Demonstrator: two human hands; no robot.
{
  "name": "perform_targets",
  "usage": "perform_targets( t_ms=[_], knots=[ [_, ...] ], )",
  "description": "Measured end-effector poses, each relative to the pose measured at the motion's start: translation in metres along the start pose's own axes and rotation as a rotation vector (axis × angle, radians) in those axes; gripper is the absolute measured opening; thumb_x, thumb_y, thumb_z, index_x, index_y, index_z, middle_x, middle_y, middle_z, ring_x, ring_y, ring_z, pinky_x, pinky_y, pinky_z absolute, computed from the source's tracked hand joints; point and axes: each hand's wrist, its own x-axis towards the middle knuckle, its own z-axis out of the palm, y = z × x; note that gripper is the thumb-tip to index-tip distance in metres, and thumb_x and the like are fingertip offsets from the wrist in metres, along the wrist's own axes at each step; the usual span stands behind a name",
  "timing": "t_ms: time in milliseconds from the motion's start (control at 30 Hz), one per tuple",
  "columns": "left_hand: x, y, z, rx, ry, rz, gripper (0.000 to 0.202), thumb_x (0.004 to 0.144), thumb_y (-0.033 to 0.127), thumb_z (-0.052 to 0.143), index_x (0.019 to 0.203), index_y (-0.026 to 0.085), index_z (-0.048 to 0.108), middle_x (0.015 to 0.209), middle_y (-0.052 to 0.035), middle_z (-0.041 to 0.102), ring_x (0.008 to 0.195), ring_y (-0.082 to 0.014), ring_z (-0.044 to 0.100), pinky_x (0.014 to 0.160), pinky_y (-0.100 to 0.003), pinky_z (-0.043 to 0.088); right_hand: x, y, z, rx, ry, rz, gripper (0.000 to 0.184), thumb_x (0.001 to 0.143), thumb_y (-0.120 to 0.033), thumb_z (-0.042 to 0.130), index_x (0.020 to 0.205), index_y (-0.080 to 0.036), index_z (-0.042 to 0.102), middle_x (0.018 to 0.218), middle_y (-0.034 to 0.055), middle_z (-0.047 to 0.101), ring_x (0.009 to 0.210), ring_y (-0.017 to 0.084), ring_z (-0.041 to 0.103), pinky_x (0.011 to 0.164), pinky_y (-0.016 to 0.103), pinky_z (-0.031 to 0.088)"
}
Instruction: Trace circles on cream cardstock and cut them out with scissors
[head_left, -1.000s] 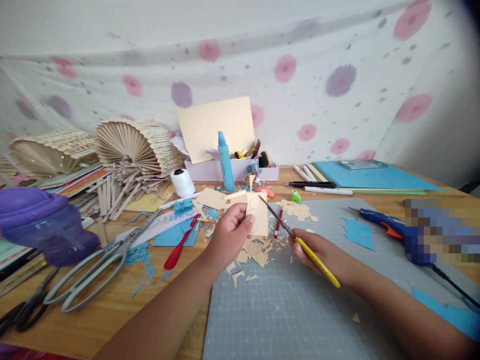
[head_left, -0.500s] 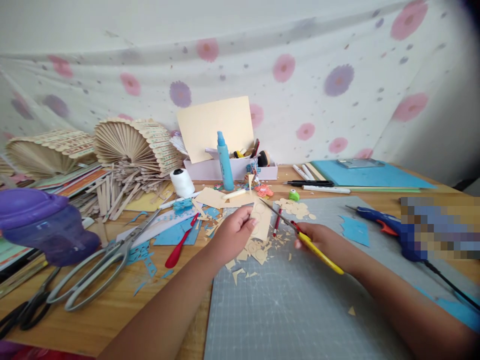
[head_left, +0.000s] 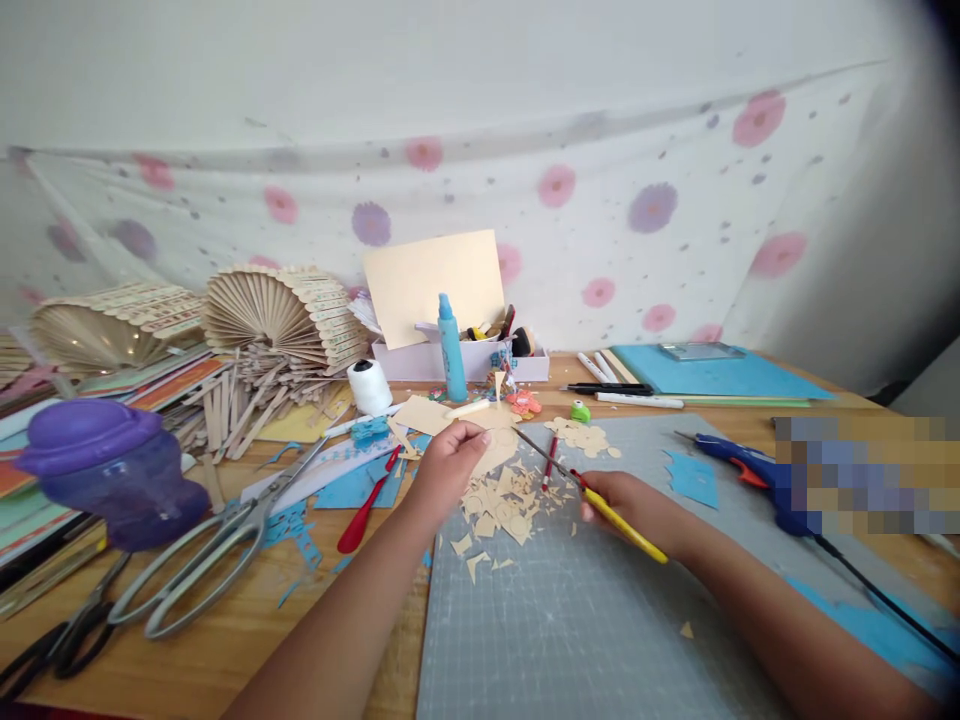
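My left hand [head_left: 453, 462] pinches a small piece of cream card [head_left: 498, 452] with circles drawn on it. In my right hand [head_left: 626, 500] is a pair of scissors [head_left: 621, 524] with yellow handles, its blades pointing up and left with the tip close to the card. Below the card lies a heap of cream paper scraps [head_left: 504, 508] on the grey cutting mat [head_left: 540, 630]. Several cut paper discs [head_left: 581, 437] rest on the mat just beyond the blades, near a red pencil [head_left: 550, 462].
At left lie large silver scissors [head_left: 225, 555], black-handled scissors [head_left: 82, 625] and a purple cup [head_left: 112, 480]. A blue glue gun [head_left: 750, 470] with a cord is at right. Behind stand a blue bottle [head_left: 451, 355], a thread spool [head_left: 370, 387] and a white box [head_left: 405, 364].
My left hand has shifted slightly left with the card, which is turned and shows less of its length. The scissors have moved a little left and down, and the head view has tilted up.
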Motion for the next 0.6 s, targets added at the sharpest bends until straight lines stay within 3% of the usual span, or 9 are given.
perform_targets(
  t_ms=[167,333,500,600],
  knots=[
    [-0.002,0.005,0.0,-0.005,-0.011,0.011,0.022,0.072,0.036,0.052,0.067,0.014,0.05,0.053,0.0056,0.039,0.049,-0.0077,0.032,0.048,-0.02,0.027,-0.002,0.001,0.004,-0.014,0.012,-0.067,0.017,0.081,-0.031,0.043,0.069,-0.019,0.042,0.065,-0.0014,0.047,0.058,0.012,0.042,0.054,0.025,0.037],
    [-0.003,0.006,-0.002,0.056,-0.024,0.051,0.019,0.072,0.033,0.051,0.067,0.016,0.05,0.057,0.0041,0.042,0.053,-0.0091,0.037,0.051,-0.02,0.03,-0.009,-0.001,0.003,0.024,-0.026,-0.107,0.018,0.081,-0.035,0.043,0.071,-0.021,0.042,0.067,-0.0008,0.046,0.059,0.013,0.041,0.056,0.027,0.038],
    [-0.004,0.004,-0.001,0.114,-0.069,0.079,0.016,0.074,0.032,0.05,0.071,0.016,0.051,0.06,0.0035,0.044,0.055,-0.0095,0.039,0.052,-0.02,0.032,-0.014,-0.011,-0.002,0.071,-0.089,-0.107,0.026,0.084,-0.044,0.035,0.069,-0.022,0.04,0.063,-0.0004,0.043,0.055,0.013,0.039,0.052,0.027,0.037],
    [-0.005,0.004,-0.001,0.132,-0.103,0.098,0.016,0.075,0.032,0.05,0.071,0.017,0.053,0.061,0.0033,0.045,0.056,-0.0097,0.039,0.053,-0.021,0.032,-0.015,-0.013,-0.003,0.111,-0.099,-0.087,0.029,0.08,-0.048,0.04,0.067,-0.023,0.042,0.063,0.0001,0.044,0.055,0.014,0.039,0.051,0.027,0.038]
  ],
)
